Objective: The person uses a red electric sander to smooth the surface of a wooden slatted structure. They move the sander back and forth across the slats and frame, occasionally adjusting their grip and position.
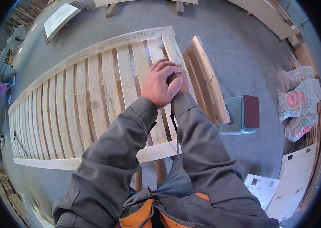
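Observation:
Over the right end of a slatted wooden frame [103,79], my two hands are clasped. My left hand [158,85] lies across the front of my right hand, its fingers and thumb curled round it. Only part of my right hand [183,84] shows; its fingers are hidden, so anything beneath them cannot be made out. Both hands are near the frame's wide end board [173,53]. A thin dark cord [175,127] hangs below my right wrist, across the slats. Pale slats run side by side between two long rails.
Right of the frame stands a trough-shaped wooden piece [205,81]. Beside it is a grey-blue plastic stool [232,110] with a dark red sheet [251,111] on top. Stuffed sacks [297,100] and boards [295,178] line the right side. A thin dark tool [20,143] lies at the frame's left end.

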Demonstrator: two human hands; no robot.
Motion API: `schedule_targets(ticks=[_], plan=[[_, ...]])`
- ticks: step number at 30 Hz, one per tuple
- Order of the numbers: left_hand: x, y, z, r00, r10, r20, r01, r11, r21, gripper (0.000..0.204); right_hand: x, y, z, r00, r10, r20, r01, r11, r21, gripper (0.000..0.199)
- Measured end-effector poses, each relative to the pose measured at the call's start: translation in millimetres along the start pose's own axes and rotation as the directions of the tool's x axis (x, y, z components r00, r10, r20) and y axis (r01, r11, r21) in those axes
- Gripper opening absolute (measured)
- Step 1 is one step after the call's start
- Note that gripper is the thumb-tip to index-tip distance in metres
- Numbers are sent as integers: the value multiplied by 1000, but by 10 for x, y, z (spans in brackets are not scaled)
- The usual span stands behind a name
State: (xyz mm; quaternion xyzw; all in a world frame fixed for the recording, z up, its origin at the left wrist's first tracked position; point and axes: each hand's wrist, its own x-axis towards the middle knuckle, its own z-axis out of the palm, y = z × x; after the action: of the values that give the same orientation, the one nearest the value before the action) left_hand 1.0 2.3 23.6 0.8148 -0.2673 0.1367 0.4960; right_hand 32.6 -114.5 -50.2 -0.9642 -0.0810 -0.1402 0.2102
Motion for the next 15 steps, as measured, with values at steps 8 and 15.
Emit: schedule_targets(ticks=[8,15], plan=[[327,-335,-34,998,27,-64,-27,1000,-1,32,505,64,245,992,110,-56,-66,859,508,28],[654,-607,12,992,40,-120,-44,999,-30,28,965,401,730,978,127,-163,52,615,787,28]])
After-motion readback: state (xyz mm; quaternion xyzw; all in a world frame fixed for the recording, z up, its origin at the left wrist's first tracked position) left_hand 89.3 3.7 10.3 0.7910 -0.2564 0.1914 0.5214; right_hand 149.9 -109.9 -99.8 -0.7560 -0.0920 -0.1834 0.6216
